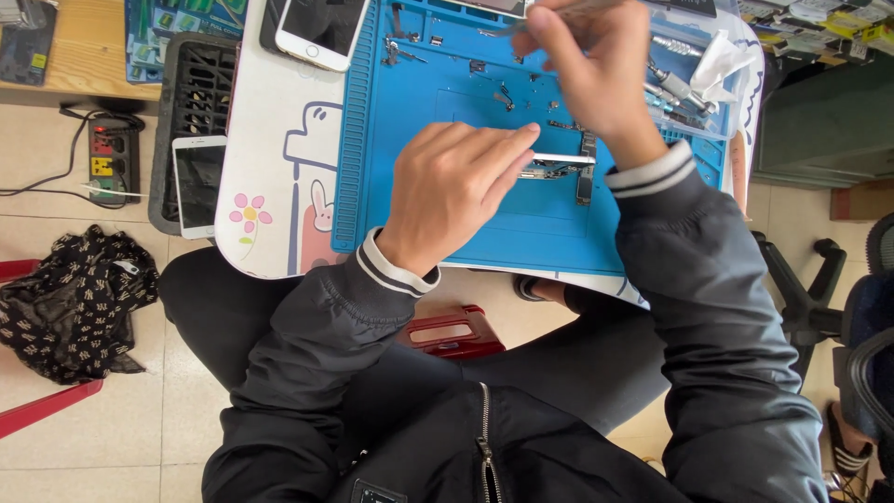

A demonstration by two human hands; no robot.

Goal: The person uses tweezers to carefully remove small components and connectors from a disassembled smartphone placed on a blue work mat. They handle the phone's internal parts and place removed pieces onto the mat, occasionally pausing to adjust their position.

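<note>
Blue mat (410, 186): left hand (447, 191) fingers (517, 154) flat on metal part (559, 163).

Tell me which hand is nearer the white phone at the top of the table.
Left. The left hand rests on the blue mat, below and right of the white phone. The right hand is raised farther right, over the mat's upper part, holding a thin tool.

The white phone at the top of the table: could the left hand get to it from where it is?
Probably yes: the left hand rests on the blue mat, and nothing stands between it and the white phone.
</note>
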